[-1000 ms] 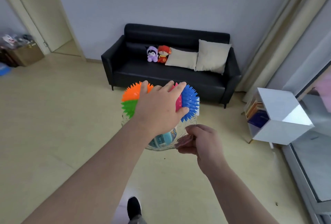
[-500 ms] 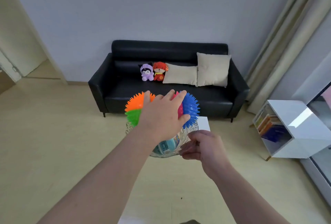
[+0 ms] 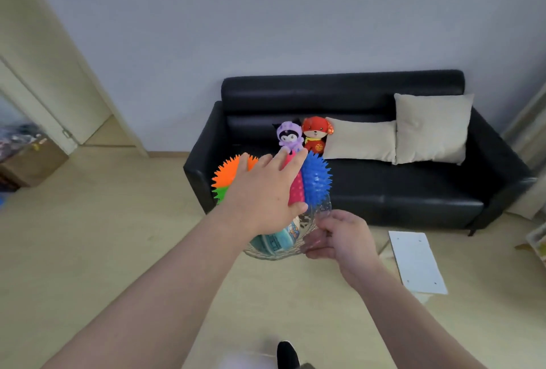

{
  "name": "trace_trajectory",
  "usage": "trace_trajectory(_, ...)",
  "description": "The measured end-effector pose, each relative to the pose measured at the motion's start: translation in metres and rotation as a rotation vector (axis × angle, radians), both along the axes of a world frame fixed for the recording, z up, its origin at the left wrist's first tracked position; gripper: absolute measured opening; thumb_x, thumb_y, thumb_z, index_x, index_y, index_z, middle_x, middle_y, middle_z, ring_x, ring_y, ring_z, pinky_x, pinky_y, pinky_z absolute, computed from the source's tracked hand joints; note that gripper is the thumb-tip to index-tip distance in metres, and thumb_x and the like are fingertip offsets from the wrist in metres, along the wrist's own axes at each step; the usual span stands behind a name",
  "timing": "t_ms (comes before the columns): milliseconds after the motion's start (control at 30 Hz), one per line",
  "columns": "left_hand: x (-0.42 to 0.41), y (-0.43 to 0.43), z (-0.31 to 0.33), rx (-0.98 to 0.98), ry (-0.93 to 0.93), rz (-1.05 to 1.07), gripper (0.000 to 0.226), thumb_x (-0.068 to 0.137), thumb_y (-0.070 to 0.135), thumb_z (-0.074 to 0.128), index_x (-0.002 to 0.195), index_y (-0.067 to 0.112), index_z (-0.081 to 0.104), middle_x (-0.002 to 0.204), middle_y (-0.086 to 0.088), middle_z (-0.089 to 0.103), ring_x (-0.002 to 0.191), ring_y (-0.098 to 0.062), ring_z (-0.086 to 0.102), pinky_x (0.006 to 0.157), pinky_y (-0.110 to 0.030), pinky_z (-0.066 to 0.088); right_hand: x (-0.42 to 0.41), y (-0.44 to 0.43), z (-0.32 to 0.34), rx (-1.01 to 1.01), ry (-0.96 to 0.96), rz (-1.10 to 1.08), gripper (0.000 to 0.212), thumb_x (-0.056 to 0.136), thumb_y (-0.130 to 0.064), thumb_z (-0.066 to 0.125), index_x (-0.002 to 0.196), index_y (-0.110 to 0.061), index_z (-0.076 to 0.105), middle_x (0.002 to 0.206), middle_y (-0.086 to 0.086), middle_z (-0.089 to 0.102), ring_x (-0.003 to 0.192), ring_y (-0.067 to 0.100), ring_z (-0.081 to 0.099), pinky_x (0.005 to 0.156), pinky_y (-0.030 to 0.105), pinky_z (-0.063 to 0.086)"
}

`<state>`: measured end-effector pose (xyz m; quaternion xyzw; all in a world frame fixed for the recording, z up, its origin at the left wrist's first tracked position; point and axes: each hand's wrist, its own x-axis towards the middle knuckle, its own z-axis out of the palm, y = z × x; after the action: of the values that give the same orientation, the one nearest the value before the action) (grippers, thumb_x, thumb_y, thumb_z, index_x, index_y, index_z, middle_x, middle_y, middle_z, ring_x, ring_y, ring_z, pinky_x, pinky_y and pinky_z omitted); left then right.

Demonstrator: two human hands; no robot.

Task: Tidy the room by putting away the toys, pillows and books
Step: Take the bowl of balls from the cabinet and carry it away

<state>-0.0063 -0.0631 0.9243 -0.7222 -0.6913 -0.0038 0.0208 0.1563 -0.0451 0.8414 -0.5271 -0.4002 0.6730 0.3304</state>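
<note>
Spiky ball (image 3: 316, 179): atop the glass bowl (image 3: 274, 253), under the left hand; blue side shows at 2 o'clock of the palm.
Left hand (image 3: 263, 194): flat, fingers spread, pressing the ball.
Right hand (image 3: 342, 235): at 4 o'clock of the left, fingers curled on the bowl's wall.
Sofa (image 3: 384, 191): at 1 o'clock of the ball.
Change since half a second ago: same hold; sofa further right in view; white cabinet gone from view.

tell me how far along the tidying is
Looks done: the lying pillow, upright pillow, purple plush and red plush sit in a row on the sofa. In hand: the left hand presses the spiky ball into a clear bowl, which the right hand grips at its rim. Left: that bowl has no resting place yet, and a white sheet lies on the floor.
</note>
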Motion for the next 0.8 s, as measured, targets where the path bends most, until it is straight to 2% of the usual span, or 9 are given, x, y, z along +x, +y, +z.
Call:
trace_trajectory(167, -0.118, 0.07, 0.019, 0.012, 0.035, 0.111, 0.099, 0.088, 0.074, 0.051, 0.157, 0.046, -0.014, 0.171, -0.003, 0.002, 0.157, -0.03, 0.0, 0.119, -0.069, 0.004, -0.115, 0.088, 0.014, 0.02, 0.008, 0.067, 0.012, 0.096, 0.002, 0.049, 0.099, 0.002, 0.061, 0.072, 0.027, 0.068, 0.061, 0.039, 0.07, 0.057, 0.04, 0.058)
trace_trajectory(333, -0.211, 0.139, 0.017, -0.046, -0.035, 0.235, 0.105, 0.084, 0.079, 0.051, 0.154, 0.049, -0.021, 0.171, -0.004, -0.003, 0.155, -0.039, -0.007, 0.113, -0.076, 0.012, -0.211, 0.169, 0.018, 0.026, -0.003, 0.098, 0.012, 0.098, 0.0, 0.05, 0.101, 0.0, 0.062, 0.071, 0.025, 0.07, 0.061, 0.039, 0.072, 0.058, 0.041, 0.059)
trace_trajectory(533, -0.325, 0.233, 0.001, -0.091, -0.029, 0.141, 0.106, 0.086, 0.077, 0.052, 0.154, 0.046, -0.023, 0.171, -0.003, -0.004, 0.154, -0.042, -0.009, 0.113, -0.075, 0.016, -0.321, 0.254, 0.001, 0.001, -0.014, 0.022, 0.013, 0.1, 0.0, 0.052, 0.106, 0.0, 0.063, 0.078, 0.028, 0.07, 0.067, 0.043, 0.073, 0.058, 0.04, 0.06)
trace_trajectory(667, -0.391, 0.301, 0.004, -0.172, -0.044, 0.074, 0.11, 0.086, 0.074, 0.056, 0.153, 0.044, -0.027, 0.171, 0.0, -0.005, 0.154, -0.043, -0.012, 0.113, -0.075, 0.018, -0.383, 0.308, -0.002, -0.024, -0.029, -0.033, 0.013, 0.102, -0.002, 0.051, 0.105, -0.002, 0.063, 0.08, 0.026, 0.072, 0.074, 0.044, 0.074, 0.063, 0.043, 0.061)
trace_trajectory(800, -0.433, 0.375, 0.003, -0.239, -0.053, -0.034, 0.114, 0.086, 0.068, 0.062, 0.152, 0.046, -0.028, 0.171, 0.003, -0.007, 0.153, -0.045, -0.013, 0.113, -0.076, 0.017, -0.426, 0.37, -0.011, -0.086, -0.028, -0.11, 0.012, 0.101, -0.002, 0.052, 0.106, -0.002, 0.063, 0.078, 0.023, 0.071, 0.07, 0.04, 0.073, 0.061, 0.042, 0.061)
